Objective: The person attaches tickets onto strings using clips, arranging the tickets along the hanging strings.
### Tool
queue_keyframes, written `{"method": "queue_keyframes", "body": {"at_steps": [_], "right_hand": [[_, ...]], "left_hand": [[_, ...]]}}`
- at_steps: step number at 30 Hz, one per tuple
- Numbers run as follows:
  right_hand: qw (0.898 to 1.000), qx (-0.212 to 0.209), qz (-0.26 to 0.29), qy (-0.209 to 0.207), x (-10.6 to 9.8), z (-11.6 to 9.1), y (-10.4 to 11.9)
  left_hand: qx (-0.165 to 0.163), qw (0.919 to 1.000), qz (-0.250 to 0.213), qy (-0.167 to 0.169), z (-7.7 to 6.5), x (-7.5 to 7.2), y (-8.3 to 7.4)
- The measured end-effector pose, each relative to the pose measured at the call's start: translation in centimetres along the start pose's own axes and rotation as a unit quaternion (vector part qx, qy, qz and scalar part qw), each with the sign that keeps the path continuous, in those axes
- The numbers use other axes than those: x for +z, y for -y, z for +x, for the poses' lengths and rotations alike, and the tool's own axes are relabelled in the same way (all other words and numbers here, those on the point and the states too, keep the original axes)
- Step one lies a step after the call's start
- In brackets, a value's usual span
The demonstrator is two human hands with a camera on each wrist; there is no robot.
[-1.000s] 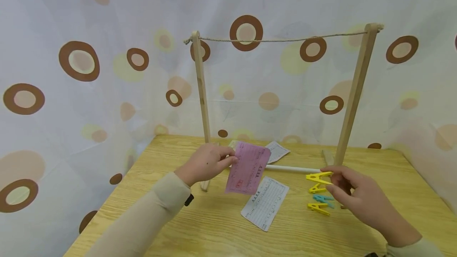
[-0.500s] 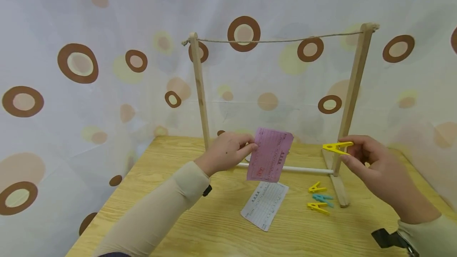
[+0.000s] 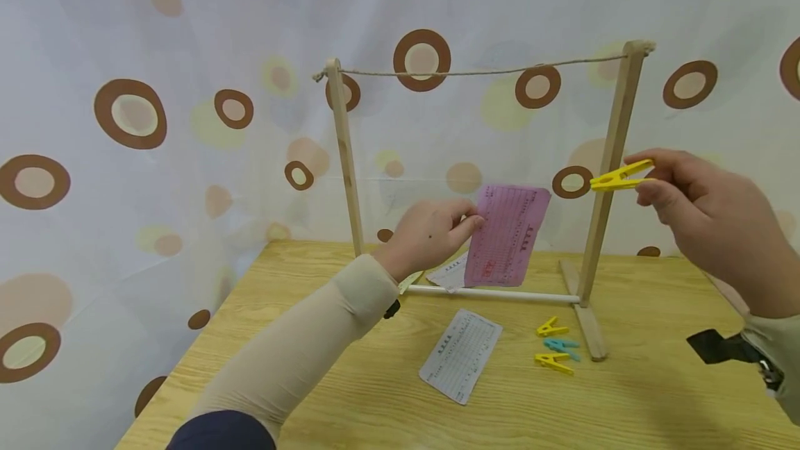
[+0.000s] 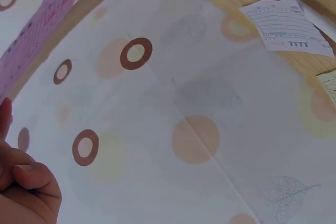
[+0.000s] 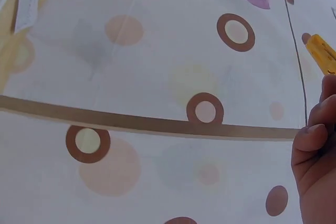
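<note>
In the head view my left hand (image 3: 431, 236) pinches the left edge of a pink printed paper slip (image 3: 509, 236), raised in front of the wooden frame. That slip hangs upright, slightly tilted, below the rope (image 3: 462, 73). My right hand (image 3: 719, 221) holds a yellow clothespin (image 3: 621, 176) between thumb and fingers, beside the frame's right post (image 3: 609, 179). The clothespin's nose points left toward the slip. At the left edge of the left wrist view are my fingers (image 4: 31, 177) and the slip's lower part. The right wrist view catches the clothespin (image 5: 323, 53) at its right edge.
On the table (image 3: 337, 394) lie a white printed slip (image 3: 461, 356) and, to its right, two yellow clothespins (image 3: 553, 363) and a blue one (image 3: 561, 347). Behind the frame's white bottom bar (image 3: 512, 295) lie another white slip (image 3: 448, 273) and a yellowish one (image 3: 409, 282).
Both hands have risen: the left carries the pink slip up and right, the right lifts the yellow clothespin up and right from above the other clothespins. The slips behind have come into fuller view.
</note>
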State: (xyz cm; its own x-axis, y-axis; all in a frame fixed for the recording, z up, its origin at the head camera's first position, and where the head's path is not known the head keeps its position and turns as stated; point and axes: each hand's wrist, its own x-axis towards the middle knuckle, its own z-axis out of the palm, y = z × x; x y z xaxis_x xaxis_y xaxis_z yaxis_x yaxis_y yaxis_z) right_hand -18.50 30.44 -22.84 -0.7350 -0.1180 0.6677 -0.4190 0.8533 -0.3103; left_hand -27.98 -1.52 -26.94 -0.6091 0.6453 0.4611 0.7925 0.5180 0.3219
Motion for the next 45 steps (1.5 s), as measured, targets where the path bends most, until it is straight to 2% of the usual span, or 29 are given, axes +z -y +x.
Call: {"method": "queue_keyframes", "body": {"at_steps": [5, 11, 15, 20, 25, 28, 32, 37, 45], "right_hand": [[0.999, -0.008, -0.044, 0.004, -1.7, 2.8, -0.1], [0.994, -0.041, -0.099, 0.013, -3.5, 6.3, -0.3], [0.99, -0.044, -0.132, 0.021, -4.7, 8.5, 0.3], [0.989, -0.041, -0.142, 0.024, -5.9, 11.0, 1.2], [0.985, -0.073, -0.159, 0.018, -6.5, 13.2, 1.6], [0.98, -0.092, -0.176, 0.017, -6.7, 14.1, 1.7], [0.973, -0.104, -0.203, 0.038, -7.0, 14.6, 1.9], [0.967, -0.106, -0.222, 0.066, -7.4, 15.0, 2.1], [0.961, -0.107, -0.241, 0.08, -7.2, 16.6, 2.1]], "left_hand": [[0.001, 0.9999, 0.015, -0.002, 1.7, -0.3, -0.6], [0.009, 0.9993, 0.035, -0.012, 4.0, -0.6, -1.2], [-0.003, 0.9992, 0.037, -0.013, 5.5, -1.0, -1.7], [-0.008, 0.9987, 0.047, -0.018, 7.6, -1.4, -2.5], [-0.014, 0.9983, 0.048, -0.029, 9.2, -1.6, -3.0], [-0.02, 0.9982, 0.047, -0.031, 9.8, -1.6, -3.3], [-0.023, 0.9982, 0.046, -0.03, 10.2, -1.4, -3.6], [-0.026, 0.9983, 0.041, -0.031, 10.5, -1.5, -3.8], [-0.047, 0.997, 0.051, -0.034, 11.2, -1.9, -4.2]]}}
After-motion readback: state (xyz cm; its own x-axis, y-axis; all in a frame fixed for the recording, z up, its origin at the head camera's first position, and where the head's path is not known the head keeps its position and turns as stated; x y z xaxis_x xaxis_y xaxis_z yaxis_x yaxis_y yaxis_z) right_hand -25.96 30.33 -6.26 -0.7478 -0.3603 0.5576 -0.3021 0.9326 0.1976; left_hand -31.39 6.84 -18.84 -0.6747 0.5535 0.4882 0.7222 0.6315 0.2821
